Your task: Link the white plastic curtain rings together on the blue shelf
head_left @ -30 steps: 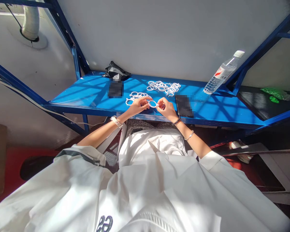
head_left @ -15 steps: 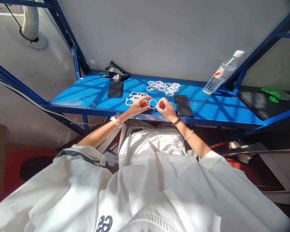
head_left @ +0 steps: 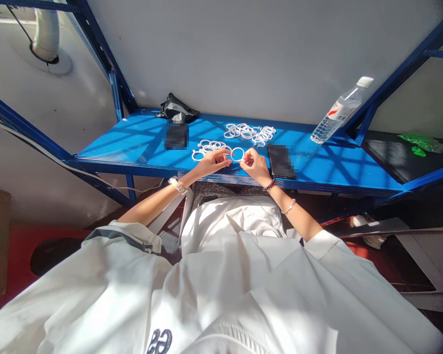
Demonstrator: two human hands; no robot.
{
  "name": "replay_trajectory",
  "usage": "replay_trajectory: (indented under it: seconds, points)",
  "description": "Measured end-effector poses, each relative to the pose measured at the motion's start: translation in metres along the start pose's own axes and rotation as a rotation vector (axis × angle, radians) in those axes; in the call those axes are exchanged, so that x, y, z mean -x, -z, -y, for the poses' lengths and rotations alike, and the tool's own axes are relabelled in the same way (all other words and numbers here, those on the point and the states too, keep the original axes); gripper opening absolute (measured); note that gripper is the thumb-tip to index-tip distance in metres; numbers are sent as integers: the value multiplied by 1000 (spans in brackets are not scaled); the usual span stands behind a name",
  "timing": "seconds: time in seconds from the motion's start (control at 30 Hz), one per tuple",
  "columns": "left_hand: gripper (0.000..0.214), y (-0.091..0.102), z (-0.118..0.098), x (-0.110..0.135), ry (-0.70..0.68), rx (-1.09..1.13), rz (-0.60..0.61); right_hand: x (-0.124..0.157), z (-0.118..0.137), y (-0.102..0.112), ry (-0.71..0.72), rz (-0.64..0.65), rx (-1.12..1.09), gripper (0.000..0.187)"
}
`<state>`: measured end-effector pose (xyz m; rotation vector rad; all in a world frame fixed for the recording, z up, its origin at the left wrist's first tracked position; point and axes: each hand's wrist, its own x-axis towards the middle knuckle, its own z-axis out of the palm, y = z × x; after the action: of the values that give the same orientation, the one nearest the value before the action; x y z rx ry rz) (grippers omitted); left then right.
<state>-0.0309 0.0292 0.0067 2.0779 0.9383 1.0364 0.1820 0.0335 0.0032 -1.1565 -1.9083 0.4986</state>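
Observation:
A single white ring [head_left: 237, 148], plastic-looking, is held up between my two hands just above the front part of the blue shelf. My right hand [head_left: 256, 164] pinches its right edge between thumb and forefinger. At the ring's left edge are the closed thumb and fingertips of my left hand [head_left: 214, 162], which also seem to grip it. Just behind my left hand lies a small group of white rings [head_left: 206, 145]. Farther back sits a larger pile of similar rings [head_left: 245, 132].
A dark phone [head_left: 281, 164] lies right of my right hand. Behind it, a water bottle [head_left: 330, 118] stands on the blue shelf [head_left: 133, 142]. A crumpled black bag [head_left: 175, 108] and a blurred-out dark item [head_left: 176, 136] are at left. Blue metal posts frame both sides.
The ring in my hands has shifted slightly right and upward and shows rounder now. My hands stay almost where they were.

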Motion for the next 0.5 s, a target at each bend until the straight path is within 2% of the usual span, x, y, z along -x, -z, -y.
replay_trajectory:
  seconds: [0.2,0.5]
  points:
    - [36,-1,-5,0,12,-30,-16,1,1,0,16,51,25,13]
    - [45,0,-5,0,7,-64,-10,2,2,1,58,97,5,11]
